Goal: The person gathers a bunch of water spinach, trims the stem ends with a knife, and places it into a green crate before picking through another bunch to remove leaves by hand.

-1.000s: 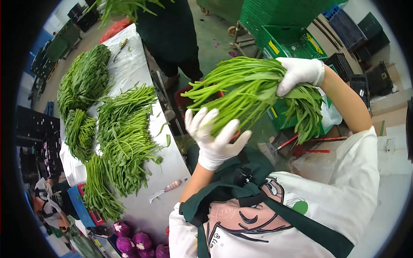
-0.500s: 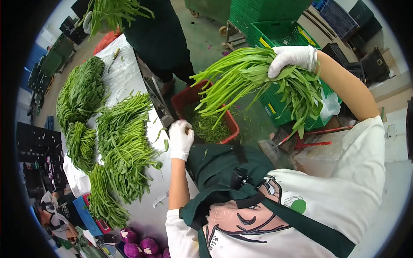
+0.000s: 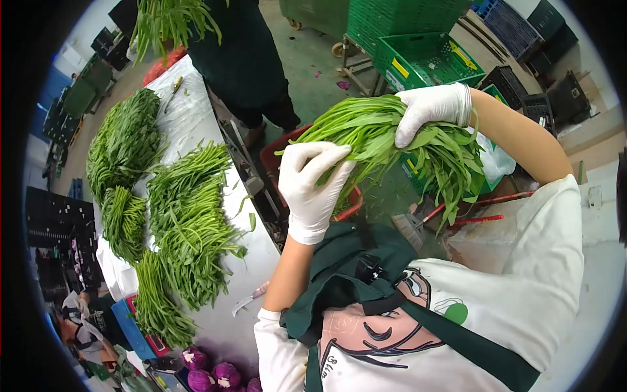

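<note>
My right hand [image 3: 432, 114], in a white glove, grips a bunch of long-stemmed leafy greens [image 3: 366, 124] that looks like water spinach. Its leaves hang below that hand, and the stems point left. At the stem side, my gloved left hand [image 3: 313, 186] has its fingers curled and pinched against the bunch; the fingertips are partly hidden. Below, a red bin [image 3: 353, 204] with green trimmings is mostly covered by the hands and greens. On the metal table [image 3: 245, 274] lie more greens [image 3: 189, 222] in piles, and a knife [image 3: 248, 299] rests near my left forearm.
Across the table corner stands another person [image 3: 241, 59] in a dark apron, with greens [image 3: 173, 26] held up. Purple cabbages [image 3: 225, 374] sit at the near end by a blue scale [image 3: 130, 326]. Green crates [image 3: 424, 59] stand beyond the bin, and a red-handled broom [image 3: 411, 228] lies at right.
My left hand has risen from the table edge to the right and reached the stems. The right hand has lowered slightly and the bunch has swung with it.
</note>
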The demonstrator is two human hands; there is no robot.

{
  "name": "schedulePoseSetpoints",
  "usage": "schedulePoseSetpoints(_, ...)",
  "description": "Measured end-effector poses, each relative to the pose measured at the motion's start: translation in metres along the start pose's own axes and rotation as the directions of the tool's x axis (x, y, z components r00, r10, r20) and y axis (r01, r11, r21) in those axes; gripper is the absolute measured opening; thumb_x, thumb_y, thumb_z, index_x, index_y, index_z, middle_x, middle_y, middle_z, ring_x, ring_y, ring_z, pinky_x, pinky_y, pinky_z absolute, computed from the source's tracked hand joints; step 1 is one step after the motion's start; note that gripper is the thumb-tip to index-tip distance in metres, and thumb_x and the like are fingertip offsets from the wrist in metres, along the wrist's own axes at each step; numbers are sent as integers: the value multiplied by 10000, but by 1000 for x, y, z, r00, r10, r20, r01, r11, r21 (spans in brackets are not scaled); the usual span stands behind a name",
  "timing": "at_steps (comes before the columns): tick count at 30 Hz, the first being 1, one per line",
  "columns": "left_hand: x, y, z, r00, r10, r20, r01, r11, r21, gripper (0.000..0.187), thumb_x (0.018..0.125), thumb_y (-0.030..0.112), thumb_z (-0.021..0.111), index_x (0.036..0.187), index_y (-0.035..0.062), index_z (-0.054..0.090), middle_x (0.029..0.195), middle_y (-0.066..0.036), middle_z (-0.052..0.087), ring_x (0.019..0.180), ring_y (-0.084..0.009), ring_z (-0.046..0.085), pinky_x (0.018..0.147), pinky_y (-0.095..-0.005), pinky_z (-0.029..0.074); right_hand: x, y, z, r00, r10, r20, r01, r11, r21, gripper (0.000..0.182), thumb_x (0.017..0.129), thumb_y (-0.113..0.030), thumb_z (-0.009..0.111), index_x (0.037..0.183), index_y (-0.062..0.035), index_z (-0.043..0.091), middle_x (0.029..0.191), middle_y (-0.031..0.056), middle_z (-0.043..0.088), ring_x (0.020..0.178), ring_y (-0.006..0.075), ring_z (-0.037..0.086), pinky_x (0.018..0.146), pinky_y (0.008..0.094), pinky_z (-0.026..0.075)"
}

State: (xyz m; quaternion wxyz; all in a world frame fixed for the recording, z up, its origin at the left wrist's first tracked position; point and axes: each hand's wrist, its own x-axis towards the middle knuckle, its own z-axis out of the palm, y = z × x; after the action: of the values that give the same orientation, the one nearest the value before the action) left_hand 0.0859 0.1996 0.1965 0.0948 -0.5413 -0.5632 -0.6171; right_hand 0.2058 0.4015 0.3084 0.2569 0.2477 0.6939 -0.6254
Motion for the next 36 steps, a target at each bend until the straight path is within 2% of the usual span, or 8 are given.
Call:
schedulePoseSetpoints(9,-18,-13,-9,977,180,113,-204,946,250,300,581,22,756,844,104,636,803,-24,588,719,-221,572,632,-325,449,-2,4,-1,998,60,15,-59,993,-98,475,661,-109,749,1086,34,593,922,82,668,745,117,623,698,265,514)
schedulePoseSetpoints(18,-104,-81,-27,950,-198,241,111,936,333,152,718,42,687,850,51,612,795,-83,569,709,-263,574,625,-340,468,-17,20,-26,998,25,-62,-24,1000,15,585,681,-51,717,1222,27,509,1115,99,620,930,137,602,837,288,493)
schedulePoseSetpoints(21,-131,-106,-35,779,-484,398,340,860,380,186,728,68,694,892,40,611,879,-101,593,779,-292,586,677,-365,482,-25,17,-26,995,-66,-81,69,997,39,585,676,-44,719,1218,29,510,1120,98,618,933,142,601,847,296,490)
schedulePoseSetpoints(22,-128,-112,-40,827,-355,436,184,904,387,365,716,145,726,1027,16,584,1043,-162,586,938,-343,575,809,-385,478,-27,16,-25,995,-45,-87,51,997,63,589,670,-43,724,1214,31,512,1112,98,622,936,148,601,853,297,487)
schedulePoseSetpoints(25,-107,-113,-67,489,-783,385,357,582,731,754,766,367,700,1322,-36,389,1257,-249,481,1160,-395,468,998,-400,381,-26,17,-28,996,17,-84,-17,1000,-10,592,666,-56,733,1208,38,514,1112,101,623,952,144,594,861,293,483)
schedulePoseSetpoints(30,13,-30,-52,810,-467,356,520,852,-66,771,877,514,481,1382,-45,316,1380,-182,416,1294,-273,377,1080,-356,271,-21,3,-6,987,-81,136,99,986,-137,446,691,-117,729,1086,39,593,933,80,663,756,114,610,680,265,512)
schedulePoseSetpoints(33,35,-40,-24,749,-167,641,576,642,-506,650,946,422,407,1416,-10,284,1466,-117,309,1352,-227,287,1121,-311,172,-15,-19,3,937,17,349,82,961,-265,442,713,-62,742,1107,49,576,999,81,660,832,103,590,747,268,501)
schedulePoseSetpoints(36,12,-53,6,568,217,794,822,-206,-532,843,902,590,376,1452,-5,142,1505,-109,208,1371,-209,222,1131,-334,154,-10,-39,6,870,153,469,30,932,-361,447,718,-38,763,1107,58,565,1012,83,662,885,91,569,798,267,489)
